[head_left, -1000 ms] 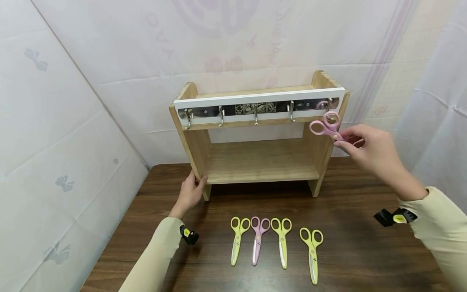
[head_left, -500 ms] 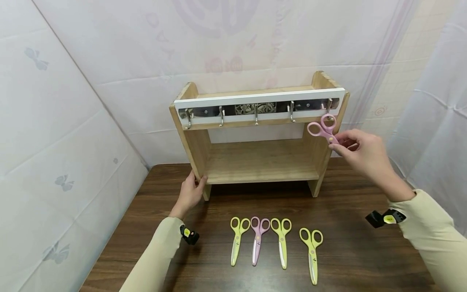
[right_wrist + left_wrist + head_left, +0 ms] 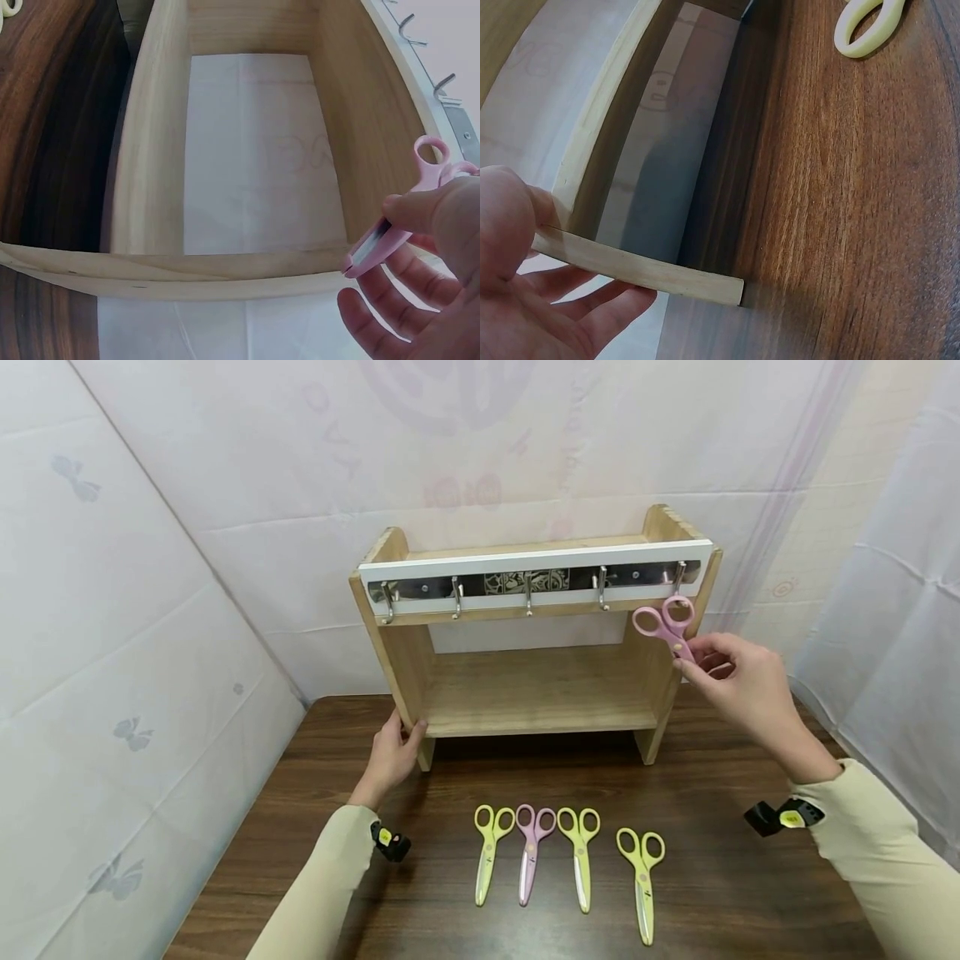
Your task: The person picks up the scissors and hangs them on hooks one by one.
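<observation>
My right hand (image 3: 738,681) pinches a pair of pink scissors (image 3: 667,628) by the blades, handle loops upward. One loop overlaps the tip of the rightmost metal hook (image 3: 679,578); I cannot tell whether it hangs on it. In the right wrist view, the pink scissors (image 3: 401,210) sit between thumb and fingers, blade tip near the shelf's side edge. My left hand (image 3: 392,756) grips the lower left side panel of the wooden shelf (image 3: 540,693). The left wrist view shows that hand (image 3: 547,300) with its thumb inside the panel and fingers outside.
A white hook rack (image 3: 465,562) with several hooks runs along the shelf's upper front. On the brown table (image 3: 720,860) lie yellow scissors (image 3: 487,856), pink scissors (image 3: 529,852), more yellow scissors (image 3: 579,860) and another yellow pair (image 3: 641,881) farther right. Patterned cloth (image 3: 262,468) hangs behind.
My right hand has moved slightly left and down with the pink scissors, their loops shifting a little lower against the rightmost hook. The left hand has stayed on the shelf panel.
</observation>
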A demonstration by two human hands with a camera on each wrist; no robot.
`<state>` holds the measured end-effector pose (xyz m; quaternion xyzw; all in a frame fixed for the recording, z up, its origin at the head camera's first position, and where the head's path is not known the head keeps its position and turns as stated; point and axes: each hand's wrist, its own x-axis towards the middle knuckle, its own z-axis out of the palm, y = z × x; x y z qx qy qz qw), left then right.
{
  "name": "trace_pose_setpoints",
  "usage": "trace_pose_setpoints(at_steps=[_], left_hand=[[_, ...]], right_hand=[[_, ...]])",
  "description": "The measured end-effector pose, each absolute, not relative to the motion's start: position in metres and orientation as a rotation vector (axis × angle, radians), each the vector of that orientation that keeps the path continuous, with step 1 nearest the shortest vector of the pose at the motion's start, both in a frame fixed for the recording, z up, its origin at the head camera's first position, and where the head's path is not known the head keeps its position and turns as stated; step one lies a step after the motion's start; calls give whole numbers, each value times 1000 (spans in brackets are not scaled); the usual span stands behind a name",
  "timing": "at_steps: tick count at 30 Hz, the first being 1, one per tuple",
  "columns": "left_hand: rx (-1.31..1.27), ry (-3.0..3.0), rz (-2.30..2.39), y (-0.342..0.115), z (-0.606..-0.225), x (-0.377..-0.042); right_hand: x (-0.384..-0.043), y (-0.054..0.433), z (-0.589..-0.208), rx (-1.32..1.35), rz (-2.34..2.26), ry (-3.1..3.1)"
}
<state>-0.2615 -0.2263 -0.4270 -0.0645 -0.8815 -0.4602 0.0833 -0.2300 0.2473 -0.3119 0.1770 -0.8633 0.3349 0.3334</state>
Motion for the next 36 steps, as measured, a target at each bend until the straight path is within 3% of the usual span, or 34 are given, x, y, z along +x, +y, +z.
trace_pose_setpoints(at_steps=[36], left_hand=[[-219, -2624, -1388, -227, -427, -261]], right_hand=[[-229, 245, -331, 490, 786, -2255]])
